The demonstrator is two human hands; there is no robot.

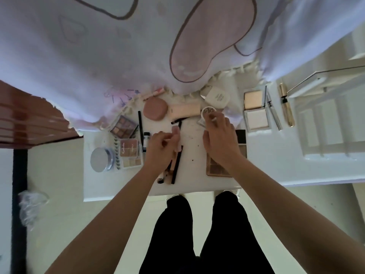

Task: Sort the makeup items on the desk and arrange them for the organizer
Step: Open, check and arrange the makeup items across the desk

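Head view, looking down on the desk (197,186). All positions are logged against the pink compact (155,109) at the far edge.

Left hand (161,150): nearer than the compact and slightly right of it. The fingers are curled in, with thumb and fingertips pinching a pink tube (175,131). Black pencils (177,165) lie under the hand, running toward me.

Right hand (219,139): right of the compact. The fingers are held together, their tips bent onto the near rim of the white jar (207,113), and the thumb is set apart from them. I cannot tell whether it actually grips the jar. A brown palette (217,168) lies partly under the wrist.

Just right of the compact: beige tube (185,111), lying sideways, one end by the white jar.
Beyond the jar: white cushion case (217,96).
Far right of the compact: open highlighter (255,111), then silver wand (273,111), then gold tube (286,107), side by side but apart. The clear organizer (325,119) is furthest right.
Left of the compact and nearer: eyeshadow palette (124,127), blush palette (129,150), lash tray (117,155) and silver-lidded jar (101,160).
Between those and the left hand: long black pencil (140,127) and small bottle (146,141).
Behind the compact: blanket (118,56), hanging over the desk's far edge.
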